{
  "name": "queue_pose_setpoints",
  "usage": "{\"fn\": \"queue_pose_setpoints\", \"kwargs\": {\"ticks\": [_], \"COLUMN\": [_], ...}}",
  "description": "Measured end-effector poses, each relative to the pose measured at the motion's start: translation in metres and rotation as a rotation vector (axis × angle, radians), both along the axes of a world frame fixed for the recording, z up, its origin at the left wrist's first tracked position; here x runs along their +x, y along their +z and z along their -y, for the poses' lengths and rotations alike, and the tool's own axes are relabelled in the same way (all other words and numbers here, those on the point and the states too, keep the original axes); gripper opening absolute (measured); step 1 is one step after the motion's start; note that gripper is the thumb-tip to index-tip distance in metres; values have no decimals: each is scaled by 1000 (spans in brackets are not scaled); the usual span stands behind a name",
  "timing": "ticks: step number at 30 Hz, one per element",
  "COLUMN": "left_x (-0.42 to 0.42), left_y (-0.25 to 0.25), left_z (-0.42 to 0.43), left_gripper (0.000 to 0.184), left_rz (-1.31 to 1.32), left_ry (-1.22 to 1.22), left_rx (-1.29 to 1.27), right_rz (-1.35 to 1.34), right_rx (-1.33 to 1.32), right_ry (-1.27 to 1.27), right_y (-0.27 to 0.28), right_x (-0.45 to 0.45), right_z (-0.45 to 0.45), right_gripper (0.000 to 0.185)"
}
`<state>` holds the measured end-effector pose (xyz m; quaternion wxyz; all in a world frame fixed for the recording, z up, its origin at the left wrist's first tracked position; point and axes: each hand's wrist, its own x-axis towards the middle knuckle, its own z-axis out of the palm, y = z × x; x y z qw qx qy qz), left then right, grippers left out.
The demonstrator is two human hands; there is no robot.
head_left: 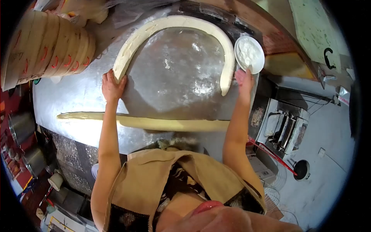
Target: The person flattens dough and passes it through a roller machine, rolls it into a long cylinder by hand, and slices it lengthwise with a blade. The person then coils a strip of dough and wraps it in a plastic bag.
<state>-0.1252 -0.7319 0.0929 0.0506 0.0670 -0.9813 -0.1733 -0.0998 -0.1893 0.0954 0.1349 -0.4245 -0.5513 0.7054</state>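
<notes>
A thick pale dough rope (174, 22) curves in an arch over the metal tabletop. My left hand (113, 86) is closed around its left end, thumb on one side and fingers on the other. At the right, my right hand (246, 82) is by the near rim of a white bowl (259, 63) of white flour (247, 52). A small pink object (240, 76) shows at this hand, apparently held; its kind is unclear. The rope's free right end lies just left of that hand. A second, straight dough strip (174, 124) lies nearer my body, passing beneath my left forearm.
Flour patches (203, 89) dust the metal tabletop (154, 85). Stacked round steamer baskets (50, 48) with red loops stand at the far left. Clear plastic (133, 11) lies at the back. Right of the table sits a roller machine (285, 129), with a red-handled pan (301, 169) nearby.
</notes>
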Motion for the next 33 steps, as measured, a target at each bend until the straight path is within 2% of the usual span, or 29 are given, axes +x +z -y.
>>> {"fn": "queue_pose_setpoints", "kwargs": {"ticks": [1, 3, 4, 5, 8, 9, 11, 12, 13, 14, 15, 17, 18, 19, 20, 21, 22, 24, 25, 27, 28, 29, 30, 31, 32, 33], "left_x": [1, 0, 0, 1, 2, 2, 3, 3, 4, 5, 5, 6, 5, 5, 2, 0, -3, -9, -6, 3, 3, 4, 8, 12, 14, 17], "left_y": [1, 1, 1, 1, -2, -6, -10, -14, -15, -16, -18, -21, -18, -19, -28, -36, -29, 0, 6, 21, 28, 26, 9, 15, 18, 21], "left_z": [0, -1, 1, 3, 11, 14, 16, 17, 17, 17, 16, 20, 21, 25, 35, 42, 41, 39, 32, 7, -9, -22, -32, -55, -74, -103], "left_gripper": [62, 63, 65, 65, 66, 66, 63, 60, 60, 60, 60, 60, 61, 61, 60, 60, 60, 61, 61, 59, 58, 54, 49, 46, 49, 54], "left_rz": [8, -2, -2, 0, -47, -57, 24, 16, 14, 2, -9, -51, -26, -65, -31, 2, 3, 301, 299, 41, -156, -207, -324, -272, -164, -217], "left_ry": [8, 3, -4, 3, 22, 28, 21, 32, 17, 24, 24, -28, -43, -105, -136, -161, -156, -96, -78, -89, -9, 22, -82, -204, -357, -390], "left_rx": [-8, -3, 24, 22, 367, 369, 268, 258, 271, 247, 224, 278, 285, 285, 348, 408, 413, 367, 362, -324, -285, -218, -134, 108, 317, 217], "right_rz": [8, 277, 163, 281, 280, 287, 42, 55, 87, 27, 197, -50, -210, -261, -99, 79, 76, 386, 481, 551, 478, 408, 297, 195, 177, 178], "right_rx": [-8, 537, 812, 1161, 655, 520, 330, 318, 286, 89, -114, 261, 642, 820, 1225, 1182, 1319, 1461, 1264, 1316, 1346, 1376, 1131, 887, 976, 978], "right_ry": [8, 363, 440, 486, 546, 602, 694, 620, 662, 619, 690, 548, 388, 260, 244, 283, 271, 380, 397, 395, 405, 407, 294, 185, 175, 190], "right_y": [-7, -28, -30, -15, -15, -24, -25, -4, 29, 5, 30, 13, 14, 26, 37, 45, 36, 1, -4, -15, -17, -17, -24, -30, -17, -5], "right_x": [2, 5, 8, 8, 4, 6, 15, 22, 24, 33, 24, 11, -3, -16, -27, -37, -47, -68, -77, -84, -84, -86, -88, -89, -89, -88], "right_z": [13, 33, 50, 70, 114, 129, 185, 222, 250, 263, 263, 222, 189, 152, 109, 71, 34, -35, -46, -49, -50, -53, -60, -64, -54, -43], "right_gripper": [36, 42, 46, 46, 40, 37, 31, 24, 30, 28, 22, 24, 17, 12, 17, 25, 35, 44, 44, 32, 27, 21, 20, 19, 23, 23]}}
